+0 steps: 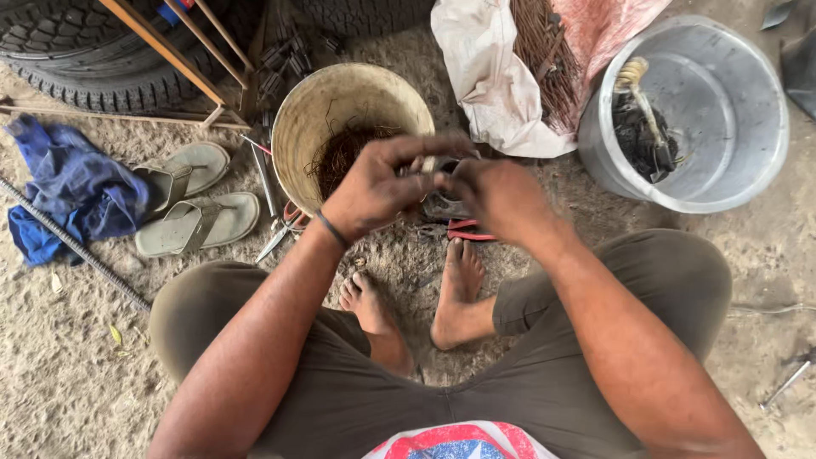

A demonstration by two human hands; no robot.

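While the person sits on sandy ground (68, 382), the left hand (378, 183) and right hand (493, 195) meet at frame centre, fingers curled together on a small dark object (444, 204) that is too hidden to identify. Held over a tan bucket (293, 127) of rusty wire (340, 153), it sits within reach; 1 grey tub (748, 170) occupies the upper right, 2 sandals (200, 223) the left.

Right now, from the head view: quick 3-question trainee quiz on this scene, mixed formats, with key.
1. True or false: both hands (left hand, right hand) meet in front of the tan bucket.
2. What lies left of the tan bucket? A) sandals B) helmet C) bottle
3. Fill in: the grey bucket stands to the person's ____.

Key: 1 true; 2 A; 3 right. What the hands hold is too hidden to name.
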